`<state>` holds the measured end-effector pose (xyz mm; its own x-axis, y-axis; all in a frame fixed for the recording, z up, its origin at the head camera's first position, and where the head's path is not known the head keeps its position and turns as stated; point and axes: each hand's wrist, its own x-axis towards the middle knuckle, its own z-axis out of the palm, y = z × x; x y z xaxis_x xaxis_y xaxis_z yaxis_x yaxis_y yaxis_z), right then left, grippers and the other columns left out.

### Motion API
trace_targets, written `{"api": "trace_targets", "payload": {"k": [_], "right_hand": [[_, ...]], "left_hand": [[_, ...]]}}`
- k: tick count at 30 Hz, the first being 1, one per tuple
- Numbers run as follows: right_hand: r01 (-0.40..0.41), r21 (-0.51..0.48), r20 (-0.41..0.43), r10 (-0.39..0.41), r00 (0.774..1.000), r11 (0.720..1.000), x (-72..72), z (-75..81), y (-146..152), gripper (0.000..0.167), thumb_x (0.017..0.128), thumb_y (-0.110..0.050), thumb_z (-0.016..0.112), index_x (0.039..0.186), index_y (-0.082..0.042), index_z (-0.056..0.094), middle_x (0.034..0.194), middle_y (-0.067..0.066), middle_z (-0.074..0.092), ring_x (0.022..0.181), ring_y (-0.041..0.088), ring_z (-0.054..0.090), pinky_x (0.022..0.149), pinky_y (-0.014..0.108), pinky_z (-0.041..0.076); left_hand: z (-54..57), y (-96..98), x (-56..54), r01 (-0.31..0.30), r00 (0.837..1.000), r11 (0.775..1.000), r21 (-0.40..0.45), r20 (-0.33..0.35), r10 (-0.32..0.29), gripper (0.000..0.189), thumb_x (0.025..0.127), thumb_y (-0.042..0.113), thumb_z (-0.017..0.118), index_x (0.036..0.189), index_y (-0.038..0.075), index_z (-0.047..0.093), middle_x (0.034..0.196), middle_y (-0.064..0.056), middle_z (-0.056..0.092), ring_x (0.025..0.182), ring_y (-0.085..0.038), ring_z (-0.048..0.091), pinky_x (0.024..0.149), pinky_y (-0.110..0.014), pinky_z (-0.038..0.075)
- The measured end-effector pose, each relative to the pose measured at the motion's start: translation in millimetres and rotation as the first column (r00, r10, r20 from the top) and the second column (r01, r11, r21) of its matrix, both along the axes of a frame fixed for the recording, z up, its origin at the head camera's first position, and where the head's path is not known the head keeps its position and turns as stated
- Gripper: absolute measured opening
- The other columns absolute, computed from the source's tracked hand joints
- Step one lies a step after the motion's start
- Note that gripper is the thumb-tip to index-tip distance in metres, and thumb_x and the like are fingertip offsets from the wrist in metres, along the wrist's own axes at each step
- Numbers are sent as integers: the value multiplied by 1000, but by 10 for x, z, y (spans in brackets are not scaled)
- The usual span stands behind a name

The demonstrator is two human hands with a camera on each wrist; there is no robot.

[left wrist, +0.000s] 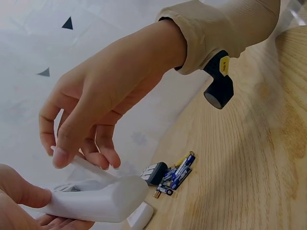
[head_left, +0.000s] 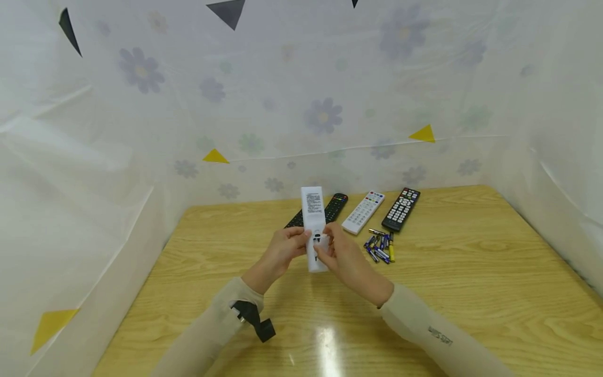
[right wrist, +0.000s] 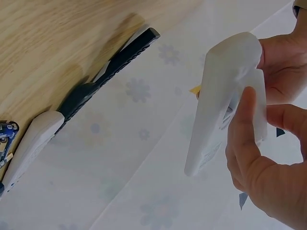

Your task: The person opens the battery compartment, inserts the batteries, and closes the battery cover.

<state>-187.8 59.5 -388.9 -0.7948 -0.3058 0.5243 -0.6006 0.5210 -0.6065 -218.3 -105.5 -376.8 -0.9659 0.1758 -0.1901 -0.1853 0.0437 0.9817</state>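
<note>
My left hand [head_left: 284, 247] holds a white remote control [head_left: 313, 202] back side up above the table, its printed label facing me. The thumb lies along the remote's near side edge. With thumb and index finger, my right hand [head_left: 347, 257] pinches the battery cover [right wrist: 260, 103], which stands tilted up from the back of the remote. Dark marks of the battery compartment [head_left: 317, 240] show between the hands. In the left wrist view, the cover [left wrist: 91, 168] rises at a slant over the remote [left wrist: 96, 205], under the right fingers.
Behind the held remote lies a black remote [head_left: 335, 207], partly hidden. To its right are a white remote [head_left: 364, 212] and a black remote with pale buttons [head_left: 401, 209]. Several loose batteries [head_left: 380, 246] lie in a pile before them. Patterned white sheeting [head_left: 282, 125] encloses the wooden table [head_left: 471, 251].
</note>
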Motion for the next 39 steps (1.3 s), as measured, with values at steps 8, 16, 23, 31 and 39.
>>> {"api": "trace_targets", "payload": {"k": [8, 16, 23, 31, 39], "right_hand": [[-64, -53, 52, 66, 996, 997, 43, 63, 130, 24, 88, -6, 70, 107, 2, 58, 93, 12, 65, 74, 16, 63, 65, 23, 55], [-48, -30, 64, 50, 997, 998, 26, 33, 335, 24, 85, -7, 72, 103, 0, 58, 97, 16, 68, 79, 21, 68, 68, 21, 56], [-23, 67, 169, 12, 986, 997, 20, -70, 459, 21, 84, -8, 75, 93, -2, 56, 88, 9, 68, 75, 17, 67, 65, 21, 56], [-78, 275, 221, 15, 975, 958, 4, -212, 494, 24, 81, -7, 77, 89, -6, 54, 75, -1, 59, 67, 9, 54, 56, 22, 47], [-73, 385, 214, -11, 977, 920, -38, -328, 532, 21, 79, 0, 76, 86, -2, 56, 79, 8, 62, 71, 16, 56, 59, 29, 49]], "left_hand": [[-22, -50, -25, -12, 1000, 1000, -25, 3, 12, 36, 100, 12, 54, 128, -10, 54, 121, -26, 60, 109, -33, 61, 91, -39, 53], [-39, -108, -66, -48, 999, 998, -30, 11, 48, 37, 100, 13, 54, 130, -9, 52, 123, -25, 59, 110, -32, 61, 91, -39, 53], [-50, -142, -71, -77, 997, 997, -9, 30, 77, 37, 100, 11, 54, 129, -11, 52, 123, -26, 59, 109, -33, 61, 91, -39, 53], [-51, -155, -71, -73, 996, 997, 6, 45, 73, 37, 100, 11, 54, 131, -8, 52, 124, -24, 59, 110, -32, 61, 91, -38, 53], [-82, -144, -67, -54, 998, 998, 18, 26, 53, 36, 99, 9, 54, 129, -12, 51, 124, -28, 57, 111, -36, 60, 92, -40, 53]]}}
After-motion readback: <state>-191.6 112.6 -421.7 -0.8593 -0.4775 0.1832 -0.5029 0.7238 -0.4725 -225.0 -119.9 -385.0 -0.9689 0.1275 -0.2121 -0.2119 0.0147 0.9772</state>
